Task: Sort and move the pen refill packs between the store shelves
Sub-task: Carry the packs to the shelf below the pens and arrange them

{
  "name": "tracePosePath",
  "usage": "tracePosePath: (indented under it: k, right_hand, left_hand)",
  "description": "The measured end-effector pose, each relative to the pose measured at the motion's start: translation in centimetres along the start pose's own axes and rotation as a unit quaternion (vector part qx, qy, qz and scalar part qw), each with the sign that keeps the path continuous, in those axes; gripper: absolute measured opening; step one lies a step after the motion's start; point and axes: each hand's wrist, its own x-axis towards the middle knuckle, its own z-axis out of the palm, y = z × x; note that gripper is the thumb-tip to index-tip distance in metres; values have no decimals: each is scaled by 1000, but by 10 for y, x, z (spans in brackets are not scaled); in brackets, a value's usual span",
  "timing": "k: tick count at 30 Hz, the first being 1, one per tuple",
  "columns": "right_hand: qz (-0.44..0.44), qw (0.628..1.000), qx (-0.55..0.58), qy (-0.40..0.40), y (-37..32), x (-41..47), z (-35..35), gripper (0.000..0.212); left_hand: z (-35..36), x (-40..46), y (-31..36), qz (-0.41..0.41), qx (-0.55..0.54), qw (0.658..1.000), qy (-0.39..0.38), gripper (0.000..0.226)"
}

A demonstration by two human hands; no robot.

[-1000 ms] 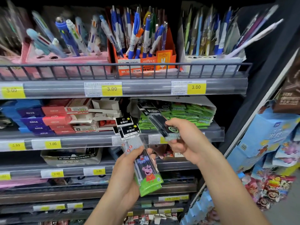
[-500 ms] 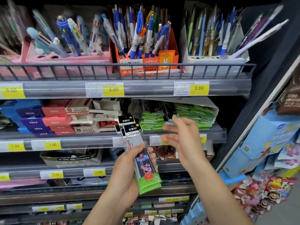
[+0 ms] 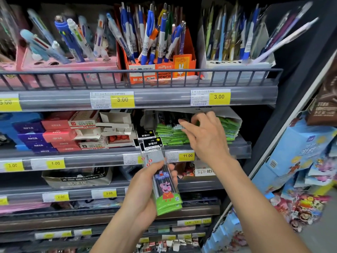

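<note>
1. Slim clear plastic refill packs w/ green bottom and cartoon pig print (image 3: 166, 190): several stacked together, held upright and tilted slightly, in front of the lower shelves. Black header cards at top of the stack (image 3: 152, 143) reach up to the second shelf's front edge.
2. Left hand (image 3: 144, 190): wrapped around the stack from the left, thumb over the front near the top, fingertips showing at the right edge. Firm hold.
3. Right hand (image 3: 206, 139): fingers loosely spread and curled, reaching into the open white cardboard box (image 3: 235, 117) on the second shelf. Fingertips right at the packs inside; can't tell whether it has hold of one.
4. That box holds a row of green-bottomed refill packs (image 3: 169, 136) standing on edge, dark tops toward the back.
5. Left of it: open white carton w/ small red items (image 3: 118, 137), then stacked red and blue flat boxes (image 3: 54, 136).
6. Top shelf, behind a grey wire rail (image 3: 145, 72): pink holder w/ chunky multicolour pens (image 3: 73, 68), orange mechanical-pencil display box w/ blue-and-white pencils (image 3: 160, 70), white holder w/ slim pens (image 3: 237, 64).
7. Yellow price tag reading 11.00 (image 3: 187, 156) sits on the shelf edge just below the right hand.
</note>
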Motion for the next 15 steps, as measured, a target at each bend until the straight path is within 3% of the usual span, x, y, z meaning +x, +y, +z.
tracePosePath:
  k: [4, 6, 10, 15]
  right_hand:
    - [32, 994, -46, -91, 2, 8, -4, 29]
    - [30, 994, -44, -97, -1, 8, -7, 35]
    - [47, 996, -22, -68, -6, 12, -4, 23]
    - [102, 986, -48, -124, -7, 17, -4, 34]
  left_hand:
    - [0, -1, 2, -5, 2, 1000, -6, 26]
    - [-2, -1, 4, -3, 1, 1000, -5, 31]
    - [-7, -4, 6, -3, -23, 1000, -15, 34]
    - [-12, -7, 8, -4, -45, 998, -49, 42]
